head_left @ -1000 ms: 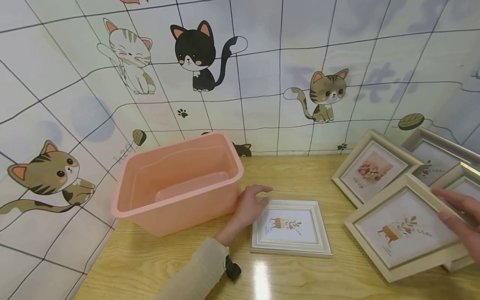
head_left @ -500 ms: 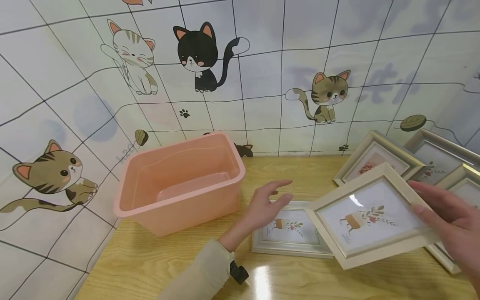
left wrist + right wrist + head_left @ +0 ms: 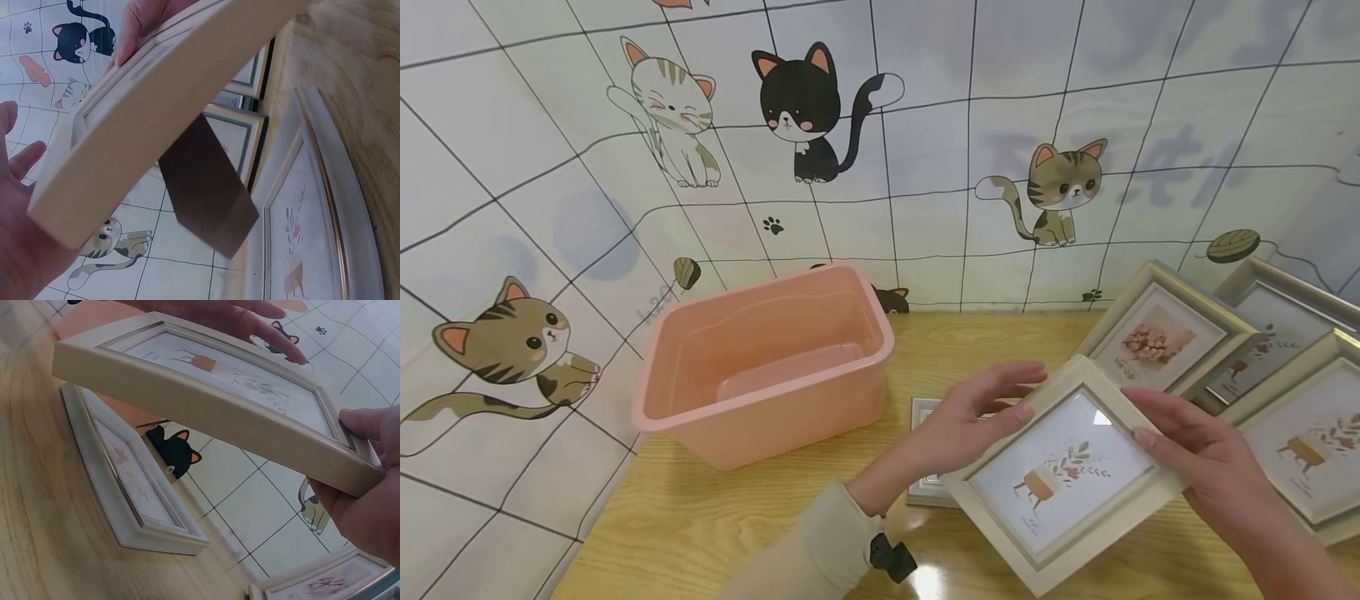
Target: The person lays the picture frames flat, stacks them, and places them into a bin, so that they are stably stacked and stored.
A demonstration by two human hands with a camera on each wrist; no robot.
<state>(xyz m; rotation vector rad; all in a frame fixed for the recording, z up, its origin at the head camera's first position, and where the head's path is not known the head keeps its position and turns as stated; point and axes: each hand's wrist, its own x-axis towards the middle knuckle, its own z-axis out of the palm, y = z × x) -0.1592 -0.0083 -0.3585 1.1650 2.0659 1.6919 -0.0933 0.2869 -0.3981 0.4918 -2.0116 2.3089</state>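
My right hand point(image 3: 1206, 454) holds a cream picture frame point(image 3: 1063, 479) by its right edge, thumb on the front and fingers behind. The frame is tilted above the table, its print of an orange pot with leaves facing up. My left hand point(image 3: 958, 429) is at the frame's left edge, fingers loosely extended. In the right wrist view the left hand's fingers point(image 3: 269, 328) reach across above the frame without curling round it. A brown stand flap point(image 3: 209, 187) hangs from the frame's back. Beneath lies a white picture frame point(image 3: 137, 481) on the table, mostly hidden in the head view.
A pink plastic bin point(image 3: 767, 408) stands on the wooden table point(image 3: 700, 525) at the left. Several picture frames lean together at the right, one with a pink flower print point(image 3: 1153, 337). A cat-patterned wall covering point(image 3: 925, 167) rises behind.
My right hand has lifted the cream frame from the group at the right and carried it left over the white frame. My left hand has moved right to meet its edge.
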